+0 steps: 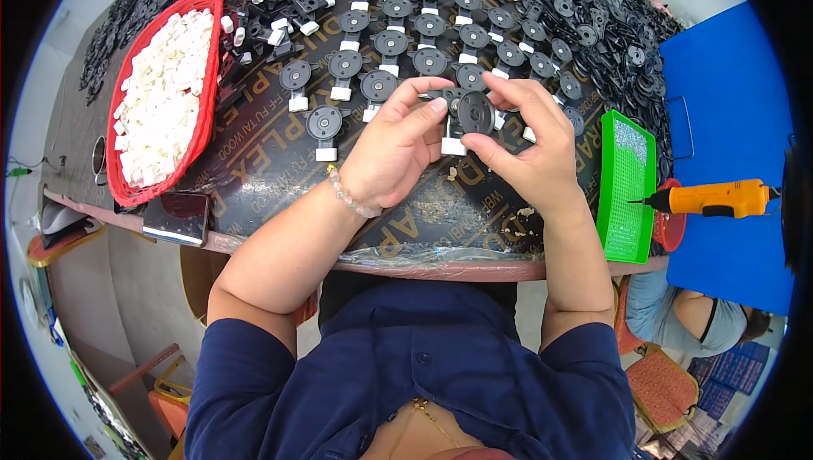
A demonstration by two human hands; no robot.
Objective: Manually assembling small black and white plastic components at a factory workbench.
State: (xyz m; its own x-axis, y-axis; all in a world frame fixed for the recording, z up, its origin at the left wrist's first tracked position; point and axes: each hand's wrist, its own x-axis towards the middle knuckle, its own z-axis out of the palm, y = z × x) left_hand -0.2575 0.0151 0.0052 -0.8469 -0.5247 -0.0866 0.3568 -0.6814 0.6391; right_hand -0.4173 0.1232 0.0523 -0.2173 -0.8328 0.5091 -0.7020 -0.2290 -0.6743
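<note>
A: State where the part sits relative to your hands.

B: The black disc unit (477, 115) is between your hands, at the fingertips. Your left hand (391, 145) is on its left side, thumb and fingertips closed on the body. Your right hand (535, 134) is on its right side, thumb below and fingers above, clamped at the disc.

A: State the orientation of the unit.

B: Its white block (453, 146) points toward you, and its disc sits on the right of the body. You cannot tell from this view whether the unit clears the table (284, 223).

A: Identify the surrounding items.

B: Similar disc units (324, 123) stand in rows beyond and to the left of your hands. The red basket (210, 92) of white pieces (165, 96) is well to your left. The green tray (606, 198) is to your right, with the orange power screwdriver (716, 198) beside it.
</note>
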